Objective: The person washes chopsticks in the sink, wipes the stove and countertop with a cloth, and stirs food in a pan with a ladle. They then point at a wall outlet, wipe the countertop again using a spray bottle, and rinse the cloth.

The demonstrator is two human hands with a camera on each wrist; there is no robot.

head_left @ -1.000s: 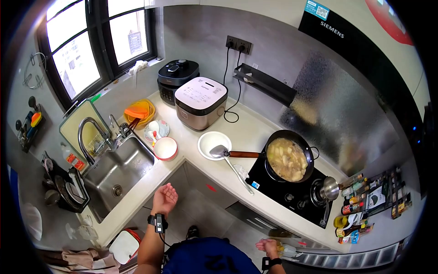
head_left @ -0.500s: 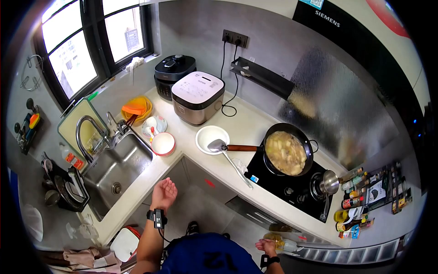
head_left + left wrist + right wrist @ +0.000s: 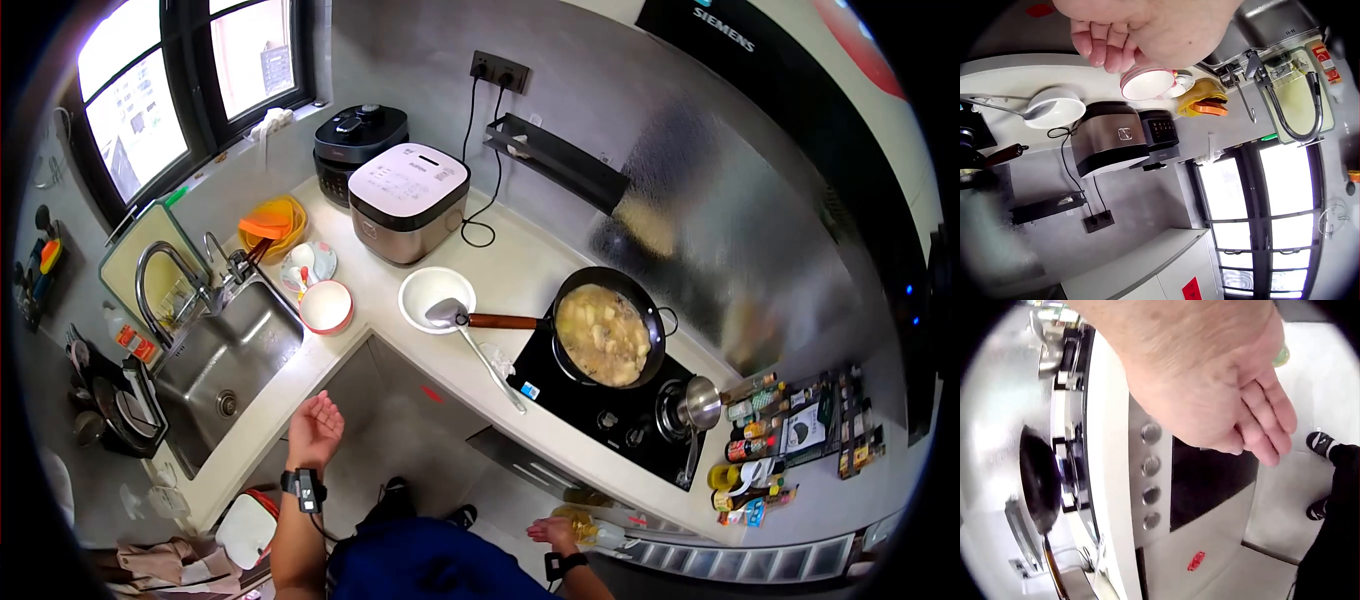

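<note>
Left hand, head view: the left hand (image 3: 316, 430) is palm up over the floor, near the counter (image 3: 530, 240) edge, fingers loosely bent and gripping nothing.
Right hand, head view: the right hand (image 3: 555, 535) is low, fingers extended, nothing gripped; a bottle (image 3: 580, 524) shows just beyond it.
Wok, head view: the wok (image 3: 656, 335), full of food (image 3: 600, 340), sits on the stove (image 3: 555, 395), well apart from both hands, farther forward.
Wok handle, head view: the handle (image 3: 508, 321) juts past the stove; a sleeve or wrist catching it could swing the wok and slop the food.
Spatula, head view: the spatula (image 3: 492, 368) leans on the white bowl (image 3: 428, 288), its far end near the counter edge; a knock there could flip it or tip the bowl. Whether it touches the wok handle, I cannot tell.
Red-rimmed bowl, left wrist view: the red-rimmed bowl (image 3: 1147, 83) appears just past the left fingertips, which are bent and hold nothing; an arm swept low along the edge could push it off.
Knobs, right wrist view: the oven knobs (image 3: 1151, 465) lie beside the right hand, whose fingers are free; a careless brush could turn one. The wok is beyond, up on the stove.
</note>
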